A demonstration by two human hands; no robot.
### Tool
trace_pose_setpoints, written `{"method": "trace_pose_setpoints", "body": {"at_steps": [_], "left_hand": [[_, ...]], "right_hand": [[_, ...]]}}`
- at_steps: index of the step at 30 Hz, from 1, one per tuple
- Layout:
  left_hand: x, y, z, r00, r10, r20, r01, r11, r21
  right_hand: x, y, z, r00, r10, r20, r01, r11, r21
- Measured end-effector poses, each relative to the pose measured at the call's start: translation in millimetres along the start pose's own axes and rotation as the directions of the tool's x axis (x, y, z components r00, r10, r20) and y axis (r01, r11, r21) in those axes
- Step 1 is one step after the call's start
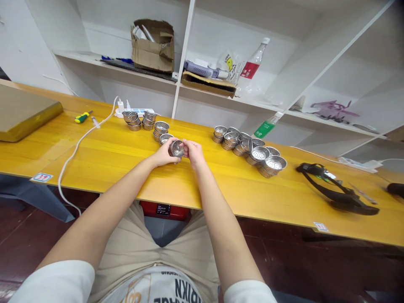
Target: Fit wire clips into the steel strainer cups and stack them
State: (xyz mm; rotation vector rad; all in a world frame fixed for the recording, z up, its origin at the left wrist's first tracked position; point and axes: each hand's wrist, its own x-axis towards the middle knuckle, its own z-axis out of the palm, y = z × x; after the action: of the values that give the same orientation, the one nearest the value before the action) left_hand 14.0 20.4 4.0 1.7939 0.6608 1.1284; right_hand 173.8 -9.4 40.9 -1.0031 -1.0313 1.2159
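Observation:
My left hand (164, 155) is wrapped round a small perforated metal sink strainer basket (176, 149), tilted so its inside faces right and up. The fingers of my right hand (194, 153) are pinched together at the basket's right rim; their tips are partly hidden. Just behind my left hand stands another strainer basket (165, 138), beside a stack of baskets (161, 127). More stacked baskets (131, 119) sit farther back on the left. To the right of my hands, several stacks of the same strainer baskets (260, 154) form a slanting double row.
On the yellow table (176, 185) lie a screwdriver (82, 117), a white cable (75, 153) and a black headset strap (337, 191). A cardboard box (28, 111) rests at far left. A green-labelled bottle (265, 127) stands behind the right stacks, before the white shelves (202, 107).

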Motion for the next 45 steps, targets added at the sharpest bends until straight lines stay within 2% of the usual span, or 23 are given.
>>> {"method": "trace_pose_setpoints", "body": {"at_steps": [4,9,13,19,22,26,33,37,45], "left_hand": [[0,10,-0.5,0.997,-0.078,-0.024,0.077,0.996,-0.046],[1,15,1.9,0.964,-0.265,0.004,0.253,0.918,-0.306],[2,18,5.1,0.946,-0.324,-0.025,0.286,0.868,-0.407],[2,23,10.3,0.922,-0.382,-0.057,0.327,0.850,-0.413],[2,23,12.3,0.915,-0.398,-0.061,0.331,0.830,-0.450],[3,18,13.7,0.910,-0.414,0.016,0.371,0.797,-0.477],[4,8,13.2,0.906,-0.422,0.017,0.370,0.773,-0.515],[3,9,13.6,0.915,-0.401,0.054,0.373,0.785,-0.494],[3,18,12.3,0.913,-0.400,0.076,0.384,0.782,-0.491]], "right_hand": [[-1,-1,1,1.000,0.010,0.004,-0.010,1.000,0.001],[0,1,1,0.999,0.049,0.018,-0.049,0.999,-0.016],[0,1,2,0.997,0.076,0.023,-0.075,0.996,-0.054],[-7,-5,7,0.994,0.112,-0.006,-0.112,0.986,-0.125],[-12,-11,11,0.991,0.132,0.011,-0.130,0.982,-0.136],[-15,-17,16,0.981,0.188,0.049,-0.174,0.963,-0.206],[-12,-19,19,0.981,0.195,0.022,-0.186,0.960,-0.211],[-13,-20,20,0.976,0.220,0.007,-0.211,0.946,-0.244],[-14,-14,19,0.989,0.148,0.005,-0.144,0.969,-0.201]]}}
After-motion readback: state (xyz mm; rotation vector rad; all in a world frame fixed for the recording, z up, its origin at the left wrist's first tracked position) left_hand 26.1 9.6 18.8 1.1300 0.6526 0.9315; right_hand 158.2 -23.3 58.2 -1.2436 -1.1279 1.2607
